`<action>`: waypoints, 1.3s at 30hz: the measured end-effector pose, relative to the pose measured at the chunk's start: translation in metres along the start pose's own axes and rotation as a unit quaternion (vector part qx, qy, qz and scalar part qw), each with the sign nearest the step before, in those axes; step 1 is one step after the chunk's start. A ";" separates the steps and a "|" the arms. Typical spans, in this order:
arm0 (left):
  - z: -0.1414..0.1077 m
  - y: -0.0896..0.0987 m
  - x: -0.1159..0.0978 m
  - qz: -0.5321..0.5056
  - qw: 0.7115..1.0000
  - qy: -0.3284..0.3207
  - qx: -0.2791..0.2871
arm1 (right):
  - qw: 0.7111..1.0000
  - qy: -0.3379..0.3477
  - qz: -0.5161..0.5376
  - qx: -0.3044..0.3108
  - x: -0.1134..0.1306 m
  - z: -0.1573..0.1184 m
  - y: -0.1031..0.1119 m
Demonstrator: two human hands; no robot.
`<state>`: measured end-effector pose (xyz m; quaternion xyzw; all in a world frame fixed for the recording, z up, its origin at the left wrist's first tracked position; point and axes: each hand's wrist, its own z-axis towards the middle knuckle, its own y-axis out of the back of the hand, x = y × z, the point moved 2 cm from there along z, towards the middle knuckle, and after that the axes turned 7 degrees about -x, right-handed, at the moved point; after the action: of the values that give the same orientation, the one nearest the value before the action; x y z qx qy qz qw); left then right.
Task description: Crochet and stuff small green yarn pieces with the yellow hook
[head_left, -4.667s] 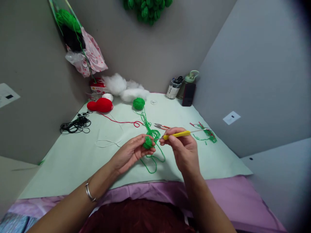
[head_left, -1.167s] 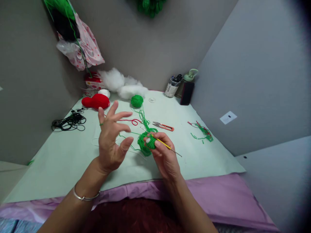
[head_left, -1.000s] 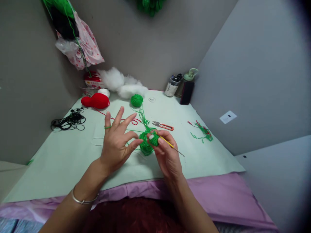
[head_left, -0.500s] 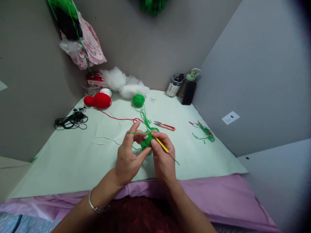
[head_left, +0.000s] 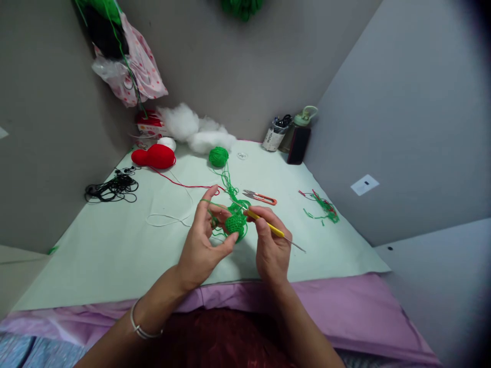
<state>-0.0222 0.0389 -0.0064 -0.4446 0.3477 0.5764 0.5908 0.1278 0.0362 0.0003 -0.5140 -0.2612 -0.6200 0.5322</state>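
Desk: pale cover, grey walls behind.
Left hand: pinching the green knitted ball, thumb on its near side, index finger raised.
Right hand: closed round the yellow-handled hook.
Green knitted ball: between both hands, nearer the left, which touches it.
Hook's length: slanting from near right to far left; I can't tell whether its tip touches the ball.
Snips: just beyond the right hand.
Yarn ball: farther back.

Snips on the table, stuffing behind them to the left, pen cup, phone and bottle behind them to the right, thread scraps to their right, cord tangle well to their left, hook in the right hand before them.
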 end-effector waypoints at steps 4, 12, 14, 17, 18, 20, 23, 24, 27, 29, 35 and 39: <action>0.004 0.004 0.002 -0.064 0.995 0.058 0.040 | 0.997 -0.046 0.065 0.021 -0.002 0.000 0.002; 0.002 0.008 -0.002 -0.115 0.969 0.148 0.161 | 0.979 -0.119 0.159 0.039 0.006 0.012 0.003; 0.002 0.008 -0.004 -0.120 0.963 0.167 0.177 | 0.977 -0.120 0.172 0.040 0.007 0.014 0.002; 0.004 0.010 -0.005 -0.117 0.961 0.183 0.173 | 0.976 -0.120 0.174 0.051 0.006 0.014 0.002; 0.004 0.011 -0.004 -0.114 0.960 0.190 0.170 | 0.977 -0.119 0.171 0.054 0.005 0.013 0.003; 0.006 0.012 -0.004 -0.109 0.958 0.202 0.170 | 0.978 -0.119 0.160 0.056 0.003 0.011 0.004; 0.009 0.015 -0.007 -0.096 0.961 0.199 0.164 | 0.985 -0.099 0.127 0.059 0.001 0.007 0.007; 0.009 0.015 -0.008 -0.088 0.965 0.188 0.158 | 0.989 -0.080 0.108 0.065 0.000 0.005 0.008; 0.011 0.014 -0.011 -0.032 0.982 0.130 0.132 | 0.994 -0.031 0.055 0.094 -0.001 -0.001 0.008; 0.009 0.010 -0.010 0.034 0.990 0.079 0.108 | 0.994 -0.041 0.038 0.099 -0.004 -0.007 0.006; 0.002 0.006 -0.005 0.151 0.984 -0.036 0.084 | 0.982 -0.169 0.075 0.047 -0.015 -0.013 -0.001; 0.015 0.025 -0.018 0.199 0.976 -0.047 0.068 | 0.956 -0.233 0.179 0.025 -0.011 -0.003 -0.002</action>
<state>-0.0501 0.0442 0.0129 -0.2976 0.4400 0.6775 0.5088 0.1234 0.0379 -0.0100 -0.6693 -0.2967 -0.3708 0.5714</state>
